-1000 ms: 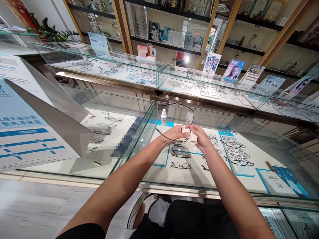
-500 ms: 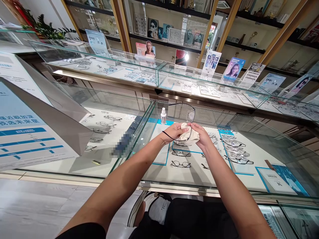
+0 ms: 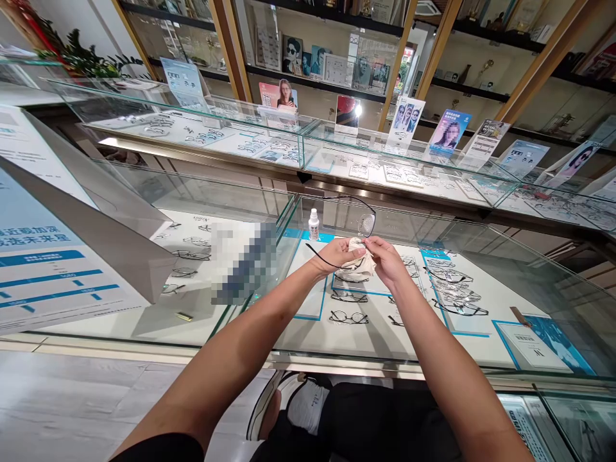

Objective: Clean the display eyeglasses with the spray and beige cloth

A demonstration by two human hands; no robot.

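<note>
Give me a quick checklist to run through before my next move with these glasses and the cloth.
1. Left hand gripping the cloth: ok.
2. Right hand closed at the glasses: ok, though the exact contact is hidden.
3. Both temples of the glasses unfolded: ok.
4. Both lenses open to view: not ok, one shows and the cloth hides the other.
5. Visible lens free of marks: cannot tell, its pale specks could be reflections.
6. White bottle upright and apart from the hands: ok.

The clothes (image 3: 385, 420) look black (the sleeve (image 3: 161, 447) included).
</note>
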